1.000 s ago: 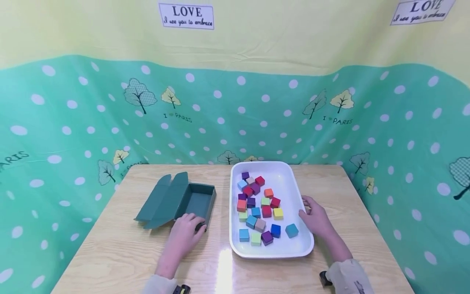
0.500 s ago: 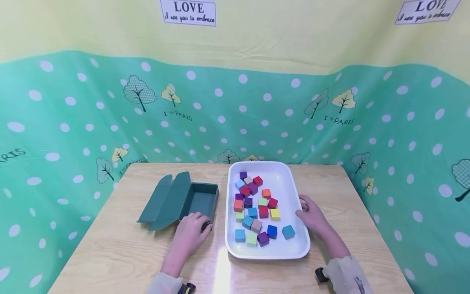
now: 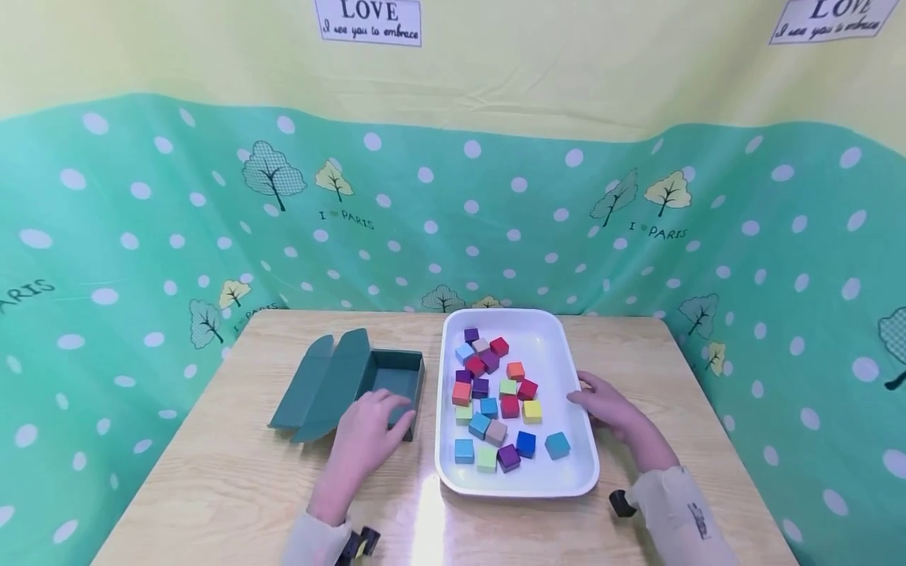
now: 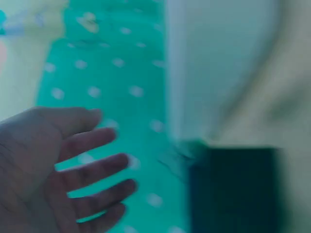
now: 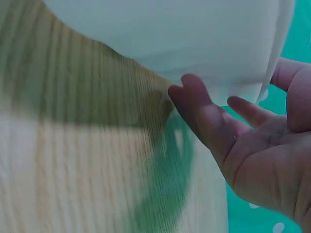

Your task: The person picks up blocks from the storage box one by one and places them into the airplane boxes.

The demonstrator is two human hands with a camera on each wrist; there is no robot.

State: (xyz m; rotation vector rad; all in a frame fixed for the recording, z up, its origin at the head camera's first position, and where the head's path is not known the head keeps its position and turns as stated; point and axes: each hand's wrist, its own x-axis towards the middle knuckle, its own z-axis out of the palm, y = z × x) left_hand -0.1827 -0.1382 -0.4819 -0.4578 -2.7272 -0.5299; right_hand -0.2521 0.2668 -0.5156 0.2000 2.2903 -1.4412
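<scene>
A dark green cardboard box point(image 3: 398, 380) lies on the left with its lid point(image 3: 318, 389) folded back to the left. My left hand point(image 3: 370, 428) hovers over the box's near end. In the left wrist view this hand point(image 4: 43, 165) holds nothing, its fingers spread apart. A white tray point(image 3: 548, 358) in the middle holds several coloured cubes point(image 3: 510, 406). My right hand point(image 3: 607, 405) grips the tray's right rim, thumb over the edge. The right wrist view shows the fingers point(image 5: 194, 104) against the outside of the wall.
A light wooden table point(image 3: 233, 472) bears the box and the tray. Behind and at both sides hangs a green and yellow cloth point(image 3: 396, 306) with white dots and trees. Glare point(image 3: 429, 519) falls on the table between the two forearms.
My left hand has let go of the box's near edge and risen slightly, its fingers spreading. My right hand stays at the tray's rim; the tray has shifted slightly left in view.
</scene>
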